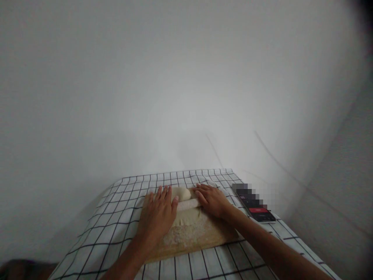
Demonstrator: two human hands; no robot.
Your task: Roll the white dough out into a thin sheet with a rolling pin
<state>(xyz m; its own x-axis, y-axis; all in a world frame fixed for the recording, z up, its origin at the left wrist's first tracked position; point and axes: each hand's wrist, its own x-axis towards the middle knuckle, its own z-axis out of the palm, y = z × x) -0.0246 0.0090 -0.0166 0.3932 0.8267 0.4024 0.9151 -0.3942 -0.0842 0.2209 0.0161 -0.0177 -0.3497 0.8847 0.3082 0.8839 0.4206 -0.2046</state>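
Observation:
A pale rolling pin (pixel 188 204) lies across a flattened sheet of dough (pixel 186 217) on a floured wooden board (pixel 186 243). Dough also shows beyond the pin, with a rounded far edge. On the pin's left end rests my left hand (pixel 160 212), palm down, its fingers stretched forward and thumb apart. My right hand (pixel 212 200) lies flat over the other end, fingers extended and pointing inward. Both hands cover the pin's ends, so only its middle shows. Neither hand's fingers wrap round it.
Under the board is a white cloth (pixel 110 217) with a dark grid pattern, covering the table. A phone (pixel 258 210) with a lit screen, partly pixelated, lies by the right edge. Close behind the table stands a plain pale wall (pixel 180 97). Something dark (pixel 26 268) sits at lower left.

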